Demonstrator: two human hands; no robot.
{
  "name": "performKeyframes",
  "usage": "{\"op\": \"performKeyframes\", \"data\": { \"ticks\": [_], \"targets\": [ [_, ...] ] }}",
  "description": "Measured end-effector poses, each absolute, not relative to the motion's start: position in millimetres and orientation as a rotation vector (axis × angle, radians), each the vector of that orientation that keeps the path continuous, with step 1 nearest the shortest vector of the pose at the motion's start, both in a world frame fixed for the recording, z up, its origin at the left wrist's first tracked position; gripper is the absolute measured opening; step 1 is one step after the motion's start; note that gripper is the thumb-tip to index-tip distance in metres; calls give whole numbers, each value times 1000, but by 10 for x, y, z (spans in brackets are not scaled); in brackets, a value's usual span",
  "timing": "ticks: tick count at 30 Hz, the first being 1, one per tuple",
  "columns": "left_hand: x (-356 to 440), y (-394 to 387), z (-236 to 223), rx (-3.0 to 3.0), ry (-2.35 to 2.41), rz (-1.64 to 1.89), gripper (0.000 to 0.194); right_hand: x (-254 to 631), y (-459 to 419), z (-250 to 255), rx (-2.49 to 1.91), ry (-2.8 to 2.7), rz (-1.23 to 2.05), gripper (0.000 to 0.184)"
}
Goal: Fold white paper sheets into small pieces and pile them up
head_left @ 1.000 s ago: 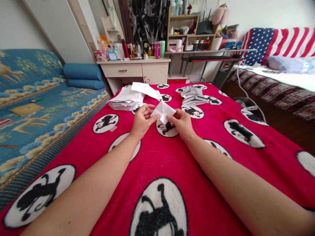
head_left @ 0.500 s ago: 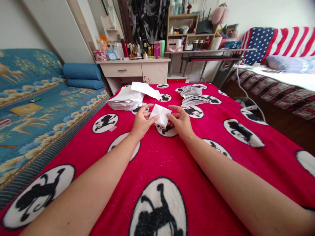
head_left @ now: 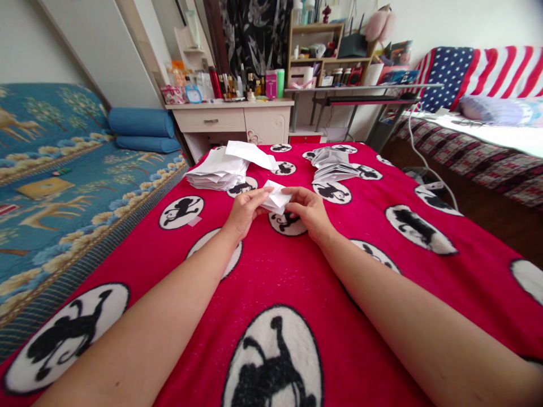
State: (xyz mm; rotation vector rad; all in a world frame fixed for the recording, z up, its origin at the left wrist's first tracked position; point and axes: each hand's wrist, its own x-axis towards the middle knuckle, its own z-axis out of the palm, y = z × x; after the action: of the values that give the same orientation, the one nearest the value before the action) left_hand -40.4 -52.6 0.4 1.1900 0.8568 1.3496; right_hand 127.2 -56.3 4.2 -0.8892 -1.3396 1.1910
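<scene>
Left hand (head_left: 246,212): nearly closed, thumb and fingers pinching the left side of the folded paper (head_left: 276,198).
Right hand (head_left: 311,213): fingers curled, thumb and forefinger closed on the right side of the same piece.
Folded paper: 1 small white piece with creased flaps, between the 2 hands, over the far half of the table (head_left: 271,271) (whether it touches the red cloth, I cannot tell).
Left pile (head_left: 218,171): white sheets stacked unevenly near the table's far left corner, with 1 loose sheet (head_left: 250,154) on top, jutting right.
Right pile (head_left: 333,167): folded white and grayish papers near the far edge, right of the left pile and well apart from it.
Clear scrap (head_left: 195,221): lying near the left edge, partly over 1 white oval of the cloth's pattern.
</scene>
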Motion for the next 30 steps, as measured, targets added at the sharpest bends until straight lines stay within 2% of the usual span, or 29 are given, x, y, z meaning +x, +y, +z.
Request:
{"op": "performKeyframes", "data": {
  "ticks": [7,12,15,18,21,26,30],
  "targets": [
    [-414,-540,0,1255,831,1190,43,1285,-499,-23,-890,-1253,1103,32],
    [-412,-520,-1,1214,881,1203,51,1323,-487,22,-906,-1172,1188,16],
    [-432,-519,0,1207,867,1206,47,1334,-515,62,-919,-1235,1301,9],
    [-451,-518,-20,1321,847,1142,41,1326,-545,77,-910,-1337,1438,11],
    [-458,-509,-47,1398,800,1072,46,1309,-554,62,-871,-1337,1470,15],
    [-416,-483,-64,1220,835,1269,60,1286,-529,13,-806,-1280,1268,37],
    [-350,-480,-76,1080,892,1430,67,1289,-503,-9,-874,-1222,1150,34]
  ]
}}
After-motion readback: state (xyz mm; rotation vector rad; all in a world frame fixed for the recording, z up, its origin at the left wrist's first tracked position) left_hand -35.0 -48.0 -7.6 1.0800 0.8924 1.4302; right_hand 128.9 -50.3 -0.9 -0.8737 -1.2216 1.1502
